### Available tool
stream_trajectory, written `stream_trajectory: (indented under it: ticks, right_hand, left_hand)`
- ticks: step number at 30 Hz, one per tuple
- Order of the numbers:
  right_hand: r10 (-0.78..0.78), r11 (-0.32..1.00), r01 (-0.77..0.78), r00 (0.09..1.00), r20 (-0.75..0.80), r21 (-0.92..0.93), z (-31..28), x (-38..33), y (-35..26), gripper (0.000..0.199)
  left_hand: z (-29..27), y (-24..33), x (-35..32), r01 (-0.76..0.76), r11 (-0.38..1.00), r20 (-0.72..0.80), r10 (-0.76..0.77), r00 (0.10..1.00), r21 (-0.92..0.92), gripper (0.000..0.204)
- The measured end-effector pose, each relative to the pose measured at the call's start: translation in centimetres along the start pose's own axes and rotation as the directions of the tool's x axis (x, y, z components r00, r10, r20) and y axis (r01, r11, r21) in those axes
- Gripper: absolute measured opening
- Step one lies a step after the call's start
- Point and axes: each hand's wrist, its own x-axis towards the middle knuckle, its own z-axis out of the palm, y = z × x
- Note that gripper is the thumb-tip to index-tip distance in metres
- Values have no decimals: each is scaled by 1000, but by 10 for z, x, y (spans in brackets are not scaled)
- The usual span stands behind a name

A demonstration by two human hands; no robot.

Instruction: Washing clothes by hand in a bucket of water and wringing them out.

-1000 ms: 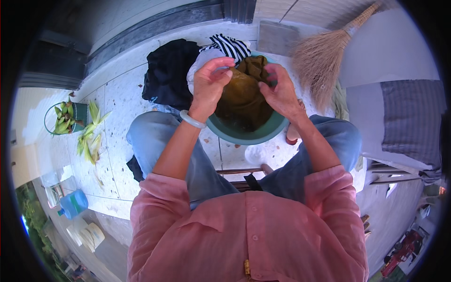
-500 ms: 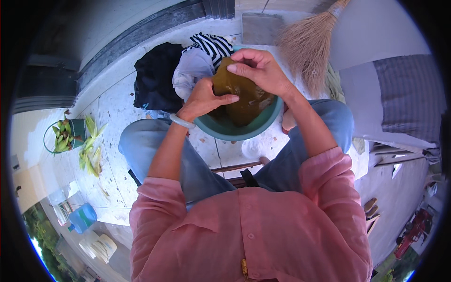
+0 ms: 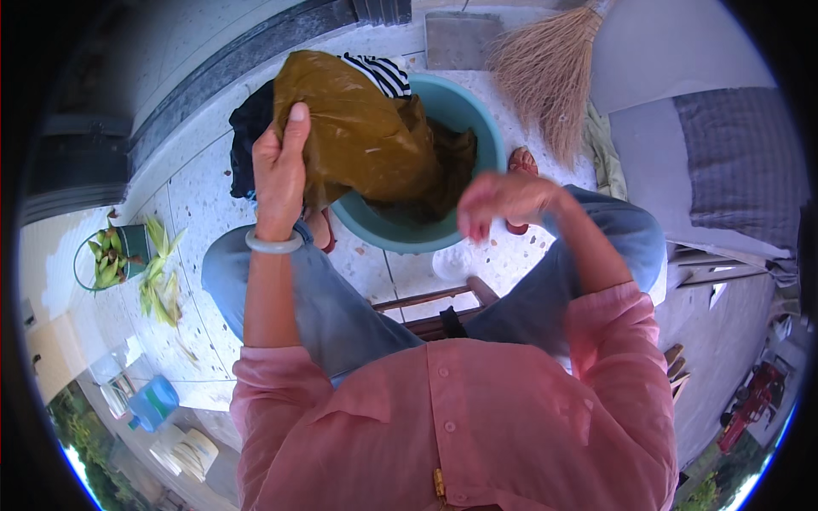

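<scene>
My left hand (image 3: 285, 175) is closed on a wet, mustard-brown garment (image 3: 358, 128), its thumb pressed on the near side. The garment is raised to the left, and its lower folds trail into a round teal basin (image 3: 490, 128). Darker wet cloth lies inside the basin, joined to or touching the held piece; I cannot tell which. At the basin's right rim hovers my right hand (image 3: 511, 200), a little blurred, its loosely bent fingers apart and holding nothing. Behind the raised garment, a black cloth (image 3: 247, 145) and a black-and-white striped cloth (image 3: 383, 75) are partly covered.
A straw broom (image 3: 550, 77) leans beyond the basin on the right. On the left stand a green basket of corn ears (image 3: 111, 255), loose husks (image 3: 160, 272) and a blue water jug (image 3: 155, 402). My knees flank the basin on the tiled floor.
Both hands were together on the brown garment over the basin. The left has carried it leftward and up, spreading it; the right has let go and moved down to the right.
</scene>
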Motion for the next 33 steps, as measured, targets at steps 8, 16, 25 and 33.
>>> stream_trajectory:
  ticks: [8, 16, 25, 33]
  right_hand:
    - [348, 440, -34, 928, 136, -897, 87, 109, 245, 15]
    - [-81, 619, -478, 751, -656, -623, 105, 140, 345, 26]
    - [-129, 603, -403, 802, -583, -689, 107, 144, 369, 27]
    - [-154, 601, -376, 812, -563, -706, 104, 145, 378, 28]
  left_hand:
    - [-2, 5, -3, 232, 933, 115, -208, 971, -274, 30]
    - [-4, 6, 4, 303, 923, 163, -270, 949, -238, 36]
    - [-6, 6, 5, 325, 898, 189, -279, 942, -296, 41]
    - [-4, 2, 4, 329, 888, 222, -267, 938, -320, 42]
